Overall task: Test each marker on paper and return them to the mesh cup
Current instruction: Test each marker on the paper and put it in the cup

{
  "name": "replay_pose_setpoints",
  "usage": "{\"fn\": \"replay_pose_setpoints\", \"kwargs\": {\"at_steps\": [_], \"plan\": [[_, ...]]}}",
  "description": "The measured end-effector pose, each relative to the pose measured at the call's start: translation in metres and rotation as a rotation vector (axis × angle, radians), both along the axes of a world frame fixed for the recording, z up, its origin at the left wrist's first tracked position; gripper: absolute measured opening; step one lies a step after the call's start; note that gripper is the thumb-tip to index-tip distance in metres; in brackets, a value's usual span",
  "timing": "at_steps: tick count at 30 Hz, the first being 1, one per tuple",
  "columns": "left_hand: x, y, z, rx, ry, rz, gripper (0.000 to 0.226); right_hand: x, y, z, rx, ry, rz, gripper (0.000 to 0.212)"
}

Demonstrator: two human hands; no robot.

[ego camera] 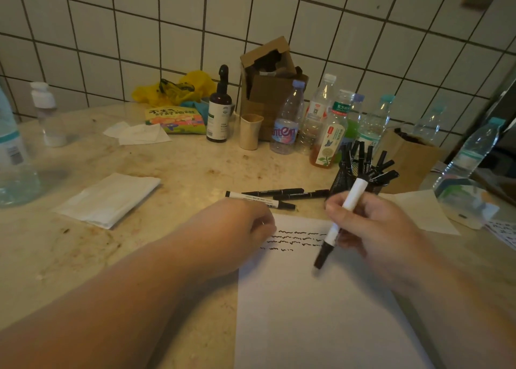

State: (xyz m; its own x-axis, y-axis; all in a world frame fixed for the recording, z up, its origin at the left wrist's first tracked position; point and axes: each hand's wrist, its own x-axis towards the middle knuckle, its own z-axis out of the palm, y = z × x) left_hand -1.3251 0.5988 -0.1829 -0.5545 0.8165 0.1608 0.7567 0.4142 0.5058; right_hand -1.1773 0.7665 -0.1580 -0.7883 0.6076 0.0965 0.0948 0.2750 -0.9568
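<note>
A white sheet of paper (321,313) lies on the counter with three rows of black squiggles near its top. My right hand (374,229) grips a white marker with a black tip end (339,223), slanted down over the paper. My left hand (237,229) rests curled at the paper's top left corner; whether it holds anything is hidden. Three markers (276,197) lie on the counter just beyond the paper. The black mesh cup (346,179) stands behind my right hand, with several black markers sticking out.
Several plastic bottles (287,123) stand behind the cup, beside a paper cup (250,131), a dark dropper bottle (219,109) and a cardboard box (268,78). Folded tissues (109,198) lie at the left. A brown paper bag (410,159) sits at the right.
</note>
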Motion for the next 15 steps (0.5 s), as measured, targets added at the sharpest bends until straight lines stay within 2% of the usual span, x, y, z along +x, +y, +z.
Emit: {"fn": "replay_pose_setpoints", "kwargs": {"at_steps": [3, 5, 9, 12, 15], "plan": [[0.007, 0.001, 0.004, 0.038, -0.004, -0.069, 0.023, 0.007, -0.003, -0.013, -0.345, 0.146, -0.003, 0.020], [0.014, 0.004, 0.006, 0.047, -0.020, -0.091, 0.023, 0.008, -0.004, -0.014, -0.439, 0.184, 0.054, 0.017], [0.022, 0.008, 0.009, 0.054, 0.041, -0.143, 0.009, 0.006, -0.007, -0.016, -0.410, 0.210, 0.194, 0.019], [0.023, 0.006, 0.011, 0.112, 0.047, -0.152, 0.010, 0.005, -0.010, -0.018, -0.361, 0.234, 0.272, 0.024], [0.027, 0.005, 0.013, 0.106, 0.042, -0.170, 0.016, 0.008, -0.010, -0.016, -0.311, 0.217, 0.260, 0.020]]}}
